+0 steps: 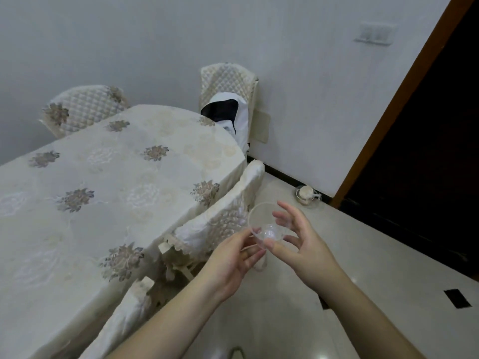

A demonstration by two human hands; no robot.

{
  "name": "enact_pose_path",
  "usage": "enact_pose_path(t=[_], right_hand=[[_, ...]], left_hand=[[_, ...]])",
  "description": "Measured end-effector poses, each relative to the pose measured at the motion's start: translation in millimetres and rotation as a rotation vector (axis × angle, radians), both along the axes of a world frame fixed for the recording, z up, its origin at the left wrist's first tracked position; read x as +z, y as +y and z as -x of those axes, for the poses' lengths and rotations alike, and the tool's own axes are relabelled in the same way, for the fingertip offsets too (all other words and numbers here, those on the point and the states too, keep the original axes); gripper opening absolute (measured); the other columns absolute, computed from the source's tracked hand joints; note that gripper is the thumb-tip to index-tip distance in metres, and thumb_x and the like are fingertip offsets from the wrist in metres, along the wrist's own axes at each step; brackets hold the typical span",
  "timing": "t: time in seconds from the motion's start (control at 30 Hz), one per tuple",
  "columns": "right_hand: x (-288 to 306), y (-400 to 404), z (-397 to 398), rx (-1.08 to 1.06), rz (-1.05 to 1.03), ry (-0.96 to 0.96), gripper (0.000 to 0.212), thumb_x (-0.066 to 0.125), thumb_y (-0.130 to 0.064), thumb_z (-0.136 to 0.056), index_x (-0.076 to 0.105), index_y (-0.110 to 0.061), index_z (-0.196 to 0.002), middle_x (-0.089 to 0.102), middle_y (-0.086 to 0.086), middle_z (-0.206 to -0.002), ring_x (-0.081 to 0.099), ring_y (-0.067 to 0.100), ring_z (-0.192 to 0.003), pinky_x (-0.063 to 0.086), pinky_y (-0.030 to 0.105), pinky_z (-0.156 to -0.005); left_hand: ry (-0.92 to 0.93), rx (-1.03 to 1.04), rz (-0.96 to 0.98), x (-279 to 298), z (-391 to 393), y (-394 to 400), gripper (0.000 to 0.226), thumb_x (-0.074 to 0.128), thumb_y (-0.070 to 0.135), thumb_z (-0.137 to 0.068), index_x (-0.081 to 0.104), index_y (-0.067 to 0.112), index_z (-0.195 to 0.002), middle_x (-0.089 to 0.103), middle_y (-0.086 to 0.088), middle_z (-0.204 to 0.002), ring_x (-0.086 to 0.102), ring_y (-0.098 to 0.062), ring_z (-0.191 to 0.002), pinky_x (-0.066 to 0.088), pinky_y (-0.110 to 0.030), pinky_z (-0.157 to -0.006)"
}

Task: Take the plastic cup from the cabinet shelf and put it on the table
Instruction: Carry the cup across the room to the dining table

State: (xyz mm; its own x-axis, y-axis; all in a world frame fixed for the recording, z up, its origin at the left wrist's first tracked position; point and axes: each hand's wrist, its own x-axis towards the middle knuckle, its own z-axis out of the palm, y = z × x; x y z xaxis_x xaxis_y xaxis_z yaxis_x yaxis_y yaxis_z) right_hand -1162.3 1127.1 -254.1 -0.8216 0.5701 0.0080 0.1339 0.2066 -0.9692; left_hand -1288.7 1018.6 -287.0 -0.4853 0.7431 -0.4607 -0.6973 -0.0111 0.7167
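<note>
A clear plastic cup (264, 224) hangs tilted in the air between my two hands, its mouth turned toward me. My left hand (233, 263) pinches its near rim with the fingertips. My right hand (303, 244) has its thumb under the cup's base and its fingers spread behind it. The cup is above the floor, just right of the nearest chair back. The table (108, 182), covered by a cream cloth with embroidered flowers, fills the left half of the view. No cabinet is visible.
Covered chairs stand around the table: one close by my hands (223, 218), one at the front (129, 314), two at the far side (83, 107). A black-and-white bag (228, 112) sits on the far right chair. A small jar (307, 195) stands on the floor by the dark doorway (427, 151).
</note>
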Motion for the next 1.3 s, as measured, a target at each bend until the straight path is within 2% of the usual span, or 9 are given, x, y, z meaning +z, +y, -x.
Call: enact_pose_path(t=[0.1, 0.3, 0.5, 0.63, 0.7, 0.83, 1.1, 1.2, 1.3], right_hand=[[-3.3, 30.4, 25.2, -0.028, 0.006, -0.004, 0.069, 0.077, -0.044, -0.078, 0.037, -0.064, -0.130, 0.052, -0.042, -0.124, 0.048, -0.019, -0.117, 0.043, 0.001, -0.085], [-14.9, 100.9, 65.3, -0.017, 0.037, -0.003, 0.067, 0.079, -0.039, -0.078, 0.039, -0.067, -0.125, 0.053, -0.041, -0.122, 0.051, -0.018, -0.115, 0.045, 0.003, -0.084], [-21.8, 187.7, 99.7, 0.066, 0.010, 0.021, 0.068, 0.078, -0.030, -0.080, 0.040, -0.057, -0.129, 0.053, -0.045, -0.120, 0.047, -0.019, -0.119, 0.040, 0.001, -0.087], [-16.6, 253.5, 115.7, 0.119, 0.002, 0.019, 0.068, 0.077, -0.030, -0.081, 0.039, -0.057, -0.131, 0.055, -0.031, -0.126, 0.046, -0.015, -0.123, 0.041, 0.013, -0.095], [-12.3, 285.3, 122.7, 0.162, -0.013, 0.014, 0.069, 0.077, -0.031, -0.080, 0.039, -0.061, -0.129, 0.053, -0.028, -0.128, 0.045, -0.015, -0.124, 0.040, 0.014, -0.096], [-5.5, 341.2, 144.3, 0.231, -0.017, 0.013, 0.071, 0.078, -0.029, -0.081, 0.038, -0.057, -0.132, 0.053, -0.023, -0.131, 0.046, -0.016, -0.123, 0.041, 0.012, -0.097], [-19.4, 394.7, 209.0, 0.359, 0.067, 0.008, 0.068, 0.080, -0.042, -0.074, 0.043, -0.059, -0.128, 0.056, -0.035, -0.125, 0.054, -0.013, -0.116, 0.046, 0.005, -0.085], [-26.0, 401.9, 242.8, 0.411, 0.060, 0.012, 0.068, 0.080, -0.041, -0.074, 0.044, -0.051, -0.132, 0.057, -0.029, -0.128, 0.054, -0.013, -0.117, 0.045, 0.004, -0.086], [-28.5, 402.0, 280.4, 0.465, 0.063, -0.006, 0.069, 0.080, -0.035, -0.077, 0.044, -0.049, -0.134, 0.053, -0.022, -0.135, 0.052, -0.009, -0.122, 0.045, 0.009, -0.091]], left_hand=[[-0.025, -0.008, -0.006, -1.6, 30.8, 33.1, 0.018, 0.063, 0.013, -0.083, 0.071, 0.005, -0.096, 0.071, -0.013, -0.093, 0.070, -0.020, -0.080, 0.056, -0.028, -0.076], [-0.041, -0.001, 0.012, -16.8, 67.6, 99.7, 0.014, 0.065, 0.012, -0.079, 0.077, 0.008, -0.086, 0.071, -0.008, -0.081, 0.068, -0.019, -0.079, 0.055, -0.031, -0.083], [-0.063, 0.076, 0.037, -25.0, 98.4, 181.7, 0.026, 0.057, 0.006, -0.082, 0.069, 0.001, -0.104, 0.070, -0.012, -0.090, 0.070, -0.017, -0.076, 0.055, -0.025, -0.069], [-0.071, 0.149, 0.052, -13.2, 107.0, 244.1, 0.033, 0.056, 0.007, -0.084, 0.063, -0.003, -0.114, 0.065, -0.016, -0.099, 0.070, -0.015, -0.072, 0.055, -0.024, -0.066], [-0.072, 0.186, 0.058, -8.8, 111.0, 272.9, 0.031, 0.058, 0.008, -0.085, 0.064, -0.004, -0.113, 0.062, -0.018, -0.103, 0.069, -0.017, -0.072, 0.055, -0.024, -0.066], [-0.053, 0.242, 0.059, -2.7, 125.7, 321.3, 0.024, 0.063, 0.010, -0.083, 0.069, 0.000, -0.104, 0.063, -0.014, -0.091, 0.067, -0.018, -0.068, 0.055, -0.024, -0.064], [0.004, 0.351, 0.113, -15.9, 172.7, 361.9, 0.034, 0.069, 0.024, -0.072, 0.074, 0.006, -0.100, 0.068, -0.013, -0.097, 0.068, -0.020, -0.082, 0.054, -0.024, -0.069], [0.042, 0.374, 0.102, -22.3, 197.0, 368.2, 0.022, 0.067, 0.025, -0.075, 0.076, 0.013, -0.091, 0.074, -0.007, -0.095, 0.070, -0.015, -0.082, 0.053, -0.022, -0.066], [0.099, 0.366, 0.098, -22.3, 225.0, 366.1, 0.026, 0.063, 0.029, -0.080, 0.075, 0.015, -0.097, 0.075, -0.006, -0.097, 0.069, -0.014, -0.087, 0.051, -0.027, -0.072]])
